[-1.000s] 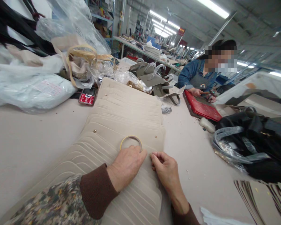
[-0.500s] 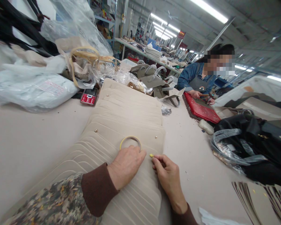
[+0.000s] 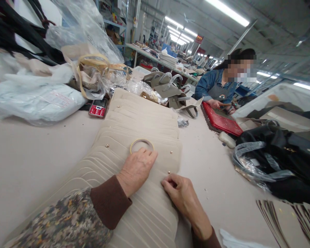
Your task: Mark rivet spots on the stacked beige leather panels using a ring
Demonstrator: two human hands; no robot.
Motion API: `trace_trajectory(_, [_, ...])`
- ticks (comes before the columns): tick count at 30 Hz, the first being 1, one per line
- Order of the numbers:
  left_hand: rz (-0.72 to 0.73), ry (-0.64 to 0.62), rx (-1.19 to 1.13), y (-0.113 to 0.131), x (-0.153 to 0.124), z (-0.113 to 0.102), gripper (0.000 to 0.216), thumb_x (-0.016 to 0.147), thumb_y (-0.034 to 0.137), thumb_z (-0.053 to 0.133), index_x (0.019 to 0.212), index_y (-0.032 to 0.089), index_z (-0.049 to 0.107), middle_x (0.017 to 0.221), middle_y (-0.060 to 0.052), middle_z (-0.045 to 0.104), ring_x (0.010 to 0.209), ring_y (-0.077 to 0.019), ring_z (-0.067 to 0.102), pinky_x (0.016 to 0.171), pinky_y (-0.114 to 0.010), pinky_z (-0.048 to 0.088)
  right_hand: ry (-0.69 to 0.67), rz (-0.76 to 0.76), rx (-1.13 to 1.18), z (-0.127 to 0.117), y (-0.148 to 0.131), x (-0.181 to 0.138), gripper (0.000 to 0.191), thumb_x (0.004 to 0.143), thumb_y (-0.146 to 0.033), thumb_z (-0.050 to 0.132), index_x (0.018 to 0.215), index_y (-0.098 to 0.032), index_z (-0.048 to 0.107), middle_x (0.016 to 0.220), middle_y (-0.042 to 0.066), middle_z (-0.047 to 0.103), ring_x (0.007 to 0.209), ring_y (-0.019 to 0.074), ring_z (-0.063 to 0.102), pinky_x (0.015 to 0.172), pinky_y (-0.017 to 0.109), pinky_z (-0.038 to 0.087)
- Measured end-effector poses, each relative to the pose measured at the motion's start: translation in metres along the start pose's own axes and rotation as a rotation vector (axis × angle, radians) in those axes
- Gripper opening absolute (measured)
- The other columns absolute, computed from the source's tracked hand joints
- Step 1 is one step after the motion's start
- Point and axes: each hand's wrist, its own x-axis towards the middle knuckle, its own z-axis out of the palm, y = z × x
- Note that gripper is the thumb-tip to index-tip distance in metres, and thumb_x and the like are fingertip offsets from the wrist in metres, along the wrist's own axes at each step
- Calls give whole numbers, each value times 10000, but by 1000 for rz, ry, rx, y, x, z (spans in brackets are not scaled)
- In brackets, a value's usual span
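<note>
Fanned beige panels (image 3: 142, 119) lie overlapped in a long stack before me, some with small metal studs. My left hand (image 3: 139, 167) rests over the stack, its fingers closed on a narrow roll of yellow tape (image 3: 141, 140) whose ring stands out beyond the knuckles. Near the stack's right edge my right hand (image 3: 182, 193) is closed, thumb and fingertips pinched against a panel. Whatever those fingertips hold is hidden. Just above them shows a metal stud (image 3: 169, 172). Two more studs sit farther up, a right one (image 3: 171, 152) and a left one (image 3: 107, 146).
A red-keyed phone (image 3: 98, 108) lies left of the stack, beside plastic-wrapped bundles (image 3: 36, 100). Grey bag parts (image 3: 170, 88) stand behind. A co-worker (image 3: 217, 86) works at a red board (image 3: 222, 119). Black bags (image 3: 294, 162) and stacked strips (image 3: 281, 220) lie right.
My right hand has moved slightly down, and the yellow tape bit at its fingertips is out of sight. A stud now shows there. My left hand and the tape roll have shifted slightly up and left.
</note>
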Motion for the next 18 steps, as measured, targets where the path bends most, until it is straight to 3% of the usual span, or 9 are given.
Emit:
trace_trajectory(2, [9,22,-14,-1,0,3,183,915,46,439,926,161,580,854,-68,646,869,-248,603,699,-352,516,-135,44,41,-6,-1,-2,199,812,-213,581,647,-184,688,561,-17,644,514,124,557,479,210,341])
trace_trajectory(4, [71,72,-83,-1,-2,8,160,936,85,446,949,166,583,845,-56,653,844,-231,616,704,-338,516,-176,45,90,-10,-1,-2,220,815,-206,578,621,-177,678,541,-20,625,498,115,534,460,205,328])
trace_trajectory(6, [206,127,-205,0,-4,12,149,960,134,441,1004,172,579,847,-41,664,809,-205,634,701,-313,519,-58,1,162,-12,-2,-2,214,839,-236,585,668,-171,695,596,-6,652,552,126,567,502,209,380])
trace_trajectory(10, [438,220,-423,4,-10,17,249,984,149,399,1201,180,517,978,-50,695,878,-165,668,760,-265,538,232,-188,337,-12,-5,-2,187,887,-251,578,992,-173,712,870,50,723,765,167,653,691,255,500])
trace_trajectory(14, [478,236,-429,6,-14,19,419,990,150,401,1402,180,334,1080,-80,698,928,-176,684,783,-284,560,291,-412,294,-10,-12,-3,217,887,-153,556,1062,-197,675,907,45,700,799,155,639,705,252,507])
trace_trajectory(18, [408,147,-359,8,-15,20,413,987,172,435,1386,153,329,1034,-94,712,865,-199,700,697,-291,555,323,-472,205,-9,-18,-3,193,899,-135,526,1008,-201,670,899,51,705,786,154,643,692,255,510])
